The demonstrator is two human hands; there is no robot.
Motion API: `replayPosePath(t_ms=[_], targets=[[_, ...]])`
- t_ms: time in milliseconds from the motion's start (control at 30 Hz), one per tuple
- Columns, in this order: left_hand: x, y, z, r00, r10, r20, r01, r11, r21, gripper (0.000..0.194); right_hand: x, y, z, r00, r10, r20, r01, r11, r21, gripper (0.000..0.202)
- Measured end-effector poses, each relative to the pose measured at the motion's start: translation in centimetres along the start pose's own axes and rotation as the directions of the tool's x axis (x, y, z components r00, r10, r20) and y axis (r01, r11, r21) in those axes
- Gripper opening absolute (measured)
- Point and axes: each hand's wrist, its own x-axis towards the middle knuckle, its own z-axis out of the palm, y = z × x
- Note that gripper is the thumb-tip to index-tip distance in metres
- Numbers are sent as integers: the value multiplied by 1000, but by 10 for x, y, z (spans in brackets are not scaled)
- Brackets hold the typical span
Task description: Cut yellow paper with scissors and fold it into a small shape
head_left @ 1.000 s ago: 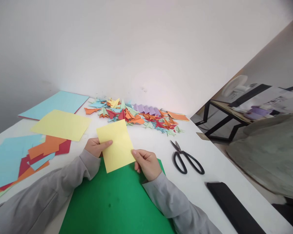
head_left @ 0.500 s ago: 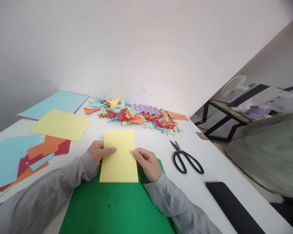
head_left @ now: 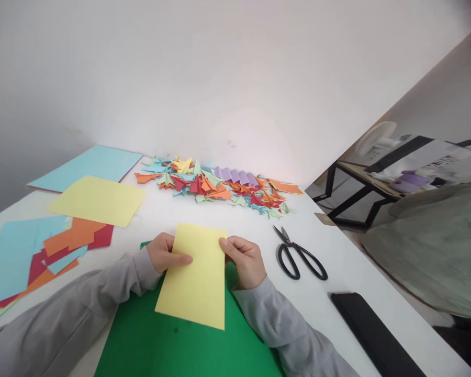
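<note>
A rectangular sheet of yellow paper (head_left: 198, 283) is held up between my two hands, tilted a little, over a green mat (head_left: 180, 345). My left hand (head_left: 165, 254) pinches its left edge, thumb lying across the front and the other fingers behind it. At the upper right edge, my right hand (head_left: 245, 259) grips the sheet between thumb and fingers. The fingers behind the paper are hidden. Black-handled scissors (head_left: 298, 254) lie to the right of my right hand, blades pointing away and slightly open.
Small folded paper pieces (head_left: 204, 183) in several colours lie along the wall. Left are a larger yellow sheet (head_left: 98, 201), a blue stack (head_left: 90, 167) and cut coloured scraps (head_left: 68, 243). A black flat object (head_left: 372, 330) lies by the right table edge.
The yellow paper has come lower and nearer and turned slightly, its lower right corner dropping. My right hand has shifted up to its upper right corner; my left hand has moved slightly down and right.
</note>
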Motion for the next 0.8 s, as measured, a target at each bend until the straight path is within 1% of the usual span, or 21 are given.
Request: replayPosePath(t_ms=[233,400,500,567,633,700,800], targets=[[-1,-4,-1,997,-48,64,46,998,36,26,0,2,-1,1000,-6,-11,6,1000,28,35],[0,-5,-2,995,-76,67,76,997,10,23,-2,-3,0,999,-47,-23,47,999,14,35],[-1,-5,0,990,-101,94,104,994,-18,25,-4,-3,1,996,-66,-62,67,998,13,37],[-1,-6,1,989,-103,104,107,994,-30,25,-3,-1,3,996,-48,-73,52,997,58,38],[-1,-6,1,990,-104,93,106,994,-21,24,-2,2,3,999,1,-35,3,993,120,37],[-1,-7,0,991,-106,83,107,994,-8,24,-2,4,4,999,34,0,-33,990,141,37],[0,-8,0,990,-94,105,96,995,-13,30,-3,5,4,1000,0,-31,3,995,97,40]])
